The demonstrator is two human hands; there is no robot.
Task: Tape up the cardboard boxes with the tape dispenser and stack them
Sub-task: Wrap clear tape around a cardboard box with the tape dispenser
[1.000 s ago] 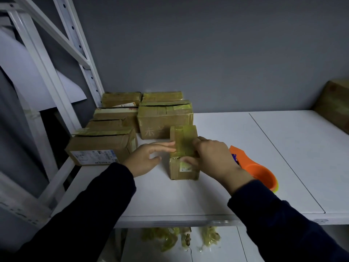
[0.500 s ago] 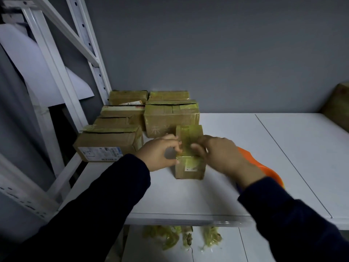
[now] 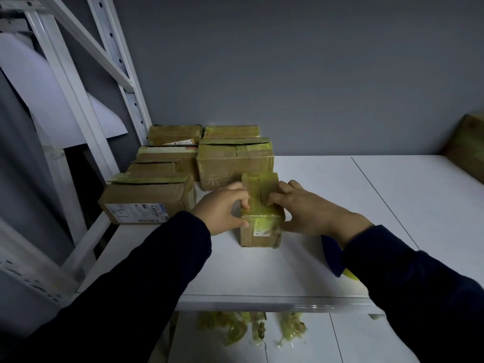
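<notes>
A small cardboard box [image 3: 260,231] wrapped in yellowish tape stands on the white shelf [image 3: 262,271] near its front edge. My left hand [image 3: 222,210] grips its left side, fingers on the top and thumb on the front corner. My right hand [image 3: 306,210] clasps its right side in the same way. The tape dispenser [image 3: 334,260] lies on the shelf to the right of the box, mostly hidden under my right sleeve; only a dark blue part and a yellow edge show.
Several taped cardboard boxes [image 3: 234,161] are grouped at the shelf's back left, one long box [image 3: 146,200] nearest the left edge. Another box [image 3: 466,145] sits at the far right. White rack uprights [image 3: 78,100] rise on the left. Crumpled tape scraps [image 3: 248,328] lie below.
My left hand has closed from lightly touching the small box to gripping its left side. My right arm has come over the tape dispenser, hiding most of it.
</notes>
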